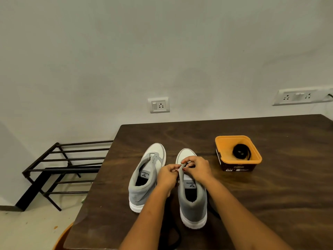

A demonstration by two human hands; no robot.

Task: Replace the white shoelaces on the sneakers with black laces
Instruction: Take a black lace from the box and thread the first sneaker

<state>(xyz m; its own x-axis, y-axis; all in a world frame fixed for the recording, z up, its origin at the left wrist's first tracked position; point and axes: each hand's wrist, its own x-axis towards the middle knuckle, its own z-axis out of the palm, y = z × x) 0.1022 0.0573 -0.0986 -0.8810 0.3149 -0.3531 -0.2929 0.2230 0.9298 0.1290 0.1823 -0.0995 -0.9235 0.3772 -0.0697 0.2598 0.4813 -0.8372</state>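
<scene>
**Surface.** Dark brown wooden table (270,177), grain visible, filling the near right of the scene; its far edge stands close to the wall.

**Room.** Pale grey wall (126,51). One switch-and-socket plate (158,105) just above the table's far left corner, and a longer socket strip (302,96) at far right. Black metal rack (63,168) with horizontal bars on the floor to the left of the table. Light floor (27,228). An orange curved object (61,237), cut off at the near left, lies partly under the table corner.

**Container.** Orange square tub (223,141) with a dark printed wall, right of the shoes and well apart from them. It holds a coiled black lace (240,152).

**Sneakers.** Grey-and-white pair, toes pointing far, heels near, side by side on the table. The left sneaker (146,177) stands untouched. The right sneaker (192,199) is being worked on.

**Grip.** The left hand (167,175) and right hand (198,168) meet over the right sneaker's tongue, near its top edge. The fingers of both are curled and pinch there, and the fingertips almost touch. Exactly what they pinch is hidden.

**Loose lace.** A black lace (177,233) trails on the table between the sneakers toward the near edge. A second dark strand shows just right of the right sneaker's heel.
</scene>
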